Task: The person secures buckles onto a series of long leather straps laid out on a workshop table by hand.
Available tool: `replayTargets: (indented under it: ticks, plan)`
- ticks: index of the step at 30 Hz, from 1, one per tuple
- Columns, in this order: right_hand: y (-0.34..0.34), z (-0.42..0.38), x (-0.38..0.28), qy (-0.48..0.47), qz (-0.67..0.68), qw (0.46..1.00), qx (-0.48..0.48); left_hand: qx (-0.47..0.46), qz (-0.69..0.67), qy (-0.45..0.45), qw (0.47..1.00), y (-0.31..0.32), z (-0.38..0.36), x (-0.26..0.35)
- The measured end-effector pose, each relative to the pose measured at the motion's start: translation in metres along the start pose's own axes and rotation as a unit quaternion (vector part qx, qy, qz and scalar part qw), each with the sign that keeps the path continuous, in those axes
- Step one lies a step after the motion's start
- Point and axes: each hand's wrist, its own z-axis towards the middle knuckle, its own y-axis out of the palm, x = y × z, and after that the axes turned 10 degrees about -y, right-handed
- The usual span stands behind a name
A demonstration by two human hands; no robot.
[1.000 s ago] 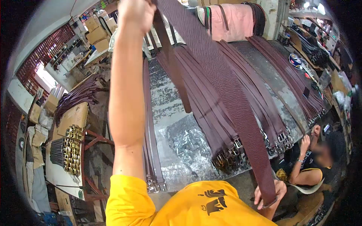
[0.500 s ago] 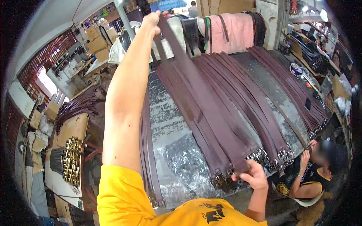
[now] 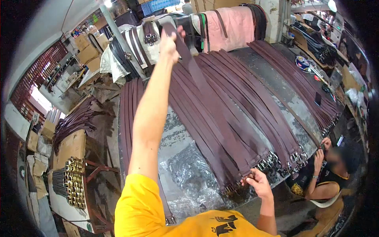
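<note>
A dark brown leather belt (image 3: 203,89) stretches between my two hands. My left hand (image 3: 169,46), arm reaching far forward, grips its plain end near the back of the table. By the front edge, my right hand (image 3: 258,183) pinches the belt's buckle end; the fingers partly cover the buckle. Beneath the stretched belt lies a row of similar brown belts (image 3: 193,130), their metal buckles (image 3: 233,187) toward me. Another bundle of belts (image 3: 252,106) rests just to the right, its buckles (image 3: 298,156) also at the front edge.
Clear plastic wrap (image 3: 189,168) lies on the worn dark table (image 3: 173,130). A co-worker (image 3: 327,173) sits at the front right, hands on a strap. More belts (image 3: 292,83) lie far right. A pink cloth (image 3: 231,29) hangs behind; gold-coloured buckles (image 3: 74,181) are stacked left.
My left hand has come nearer and to the right, still holding the belt end. My right hand stays at the buckle end. The view has shifted slightly.
</note>
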Motion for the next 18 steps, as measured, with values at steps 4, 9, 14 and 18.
replayTargets:
  ticks: [4,9,14,18]
  plan:
    - [-0.023,-0.021,0.014,0.027,-0.103,0.991,0.075,0.131,0.203,-0.384,0.891,-0.07,-0.04,-0.113]
    - [-0.047,-0.054,0.02,0.045,-0.128,0.984,0.117,0.057,0.155,-0.464,0.87,-0.113,-0.173,-0.17]
    - [-0.053,-0.059,0.027,0.054,-0.134,0.98,0.136,0.056,0.045,-0.469,0.88,-0.145,-0.34,-0.156]
    - [-0.051,-0.038,0.026,0.033,-0.245,0.964,0.097,0.132,-0.018,-0.44,0.888,-0.15,-0.468,-0.109]
